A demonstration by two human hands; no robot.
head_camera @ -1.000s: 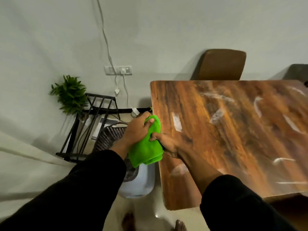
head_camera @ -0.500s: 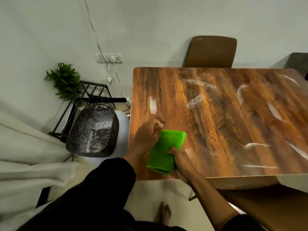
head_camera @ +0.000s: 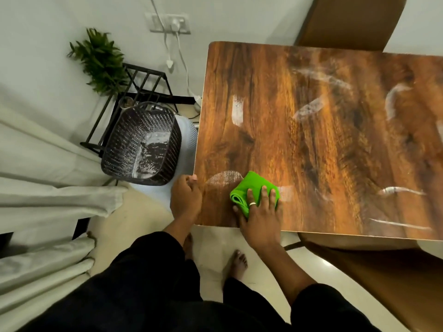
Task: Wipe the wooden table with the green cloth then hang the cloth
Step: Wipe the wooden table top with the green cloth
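The folded green cloth (head_camera: 249, 186) lies flat on the wooden table (head_camera: 311, 144) near its front left corner. My right hand (head_camera: 260, 212) presses down on the cloth with fingers spread over it. My left hand (head_camera: 185, 196) rests against the table's left edge beside the corner, fingers curled on the rim, holding no cloth. Several white smears mark the tabletop, one just left of the cloth and others toward the middle and right.
A dark woven basket (head_camera: 141, 146) sits on a pale container left of the table. Behind it stand a black metal rack (head_camera: 136, 92) and a small green plant (head_camera: 100, 61). A wall socket with cables (head_camera: 171, 22), a pale curtain (head_camera: 48, 178) and brown chairs (head_camera: 352, 20) surround the table.
Both hands held the cloth at the table's left edge; now the left hand has let go and rests on the edge, while the right hand presses the cloth flat on the tabletop.
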